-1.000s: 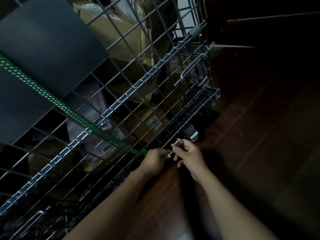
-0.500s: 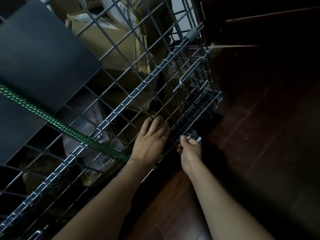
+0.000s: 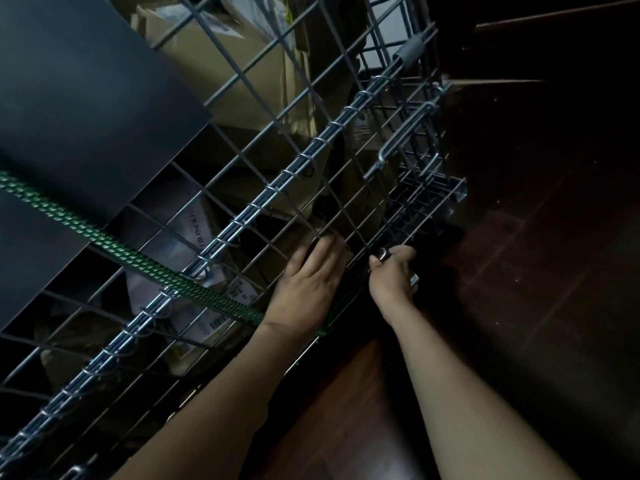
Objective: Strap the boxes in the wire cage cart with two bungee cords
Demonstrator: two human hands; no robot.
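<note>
Head view, dim light. Green bungee cord (image 3: pixel 121 251) runs taut from far left, over a black panel (image 3: pixel 86 109), across the mesh side of the wire cage cart (image 3: pixel 263 199), and passes under the left hand (image 3: pixel 311 278). Left hand lies flat on the mesh, fingers straight, pressing the wire and gripping nothing that I can see. Right hand (image 3: pixel 393 271) curls round the metal hook (image 3: pixel 382 252) at the cord's end, low at the cart's bottom edge, just above the wooden floor (image 3: pixel 536 271). Cardboard boxes (image 3: pixel 221 74) sit inside, behind the mesh. Whether the hook has caught a wire I cannot tell, since the fingers cover it. Judged risks: the cord looks to be under tension, so a half-seated hook could slip off and snap back toward the hands or face. A catch on thin mesh rather than the frame rail may slide or bend the wire. Poor light makes a false seating easy to miss.
</note>
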